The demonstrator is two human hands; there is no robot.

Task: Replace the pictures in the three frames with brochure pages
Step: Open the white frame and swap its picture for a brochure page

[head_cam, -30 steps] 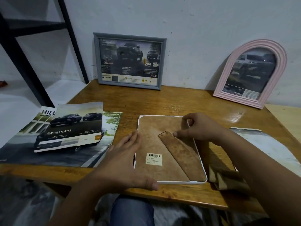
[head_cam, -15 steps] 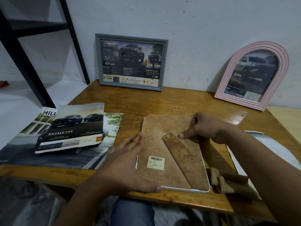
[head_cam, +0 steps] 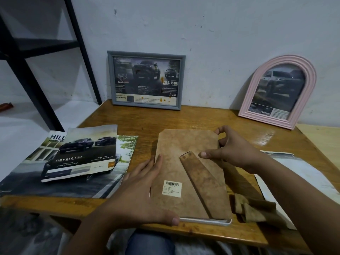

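You've got a wooden counter (head_cam: 193,118) pushed up against a pale, scuffed wall (head_cam: 202,34) at 12 o'clock, with a few dark specks and chips in the paint. The counter top is glossy brown, catching a bit of glare toward 2 o'clock. Over at 10 o'clock there's a black metal shelf frame (head_cam: 27,70) with a slanted leg, standing on a white surface (head_cam: 22,126). A lighter wooden panel (head_cam: 323,138) sits just beside the counter at 3 o'clock. Lighting's dim and flat.
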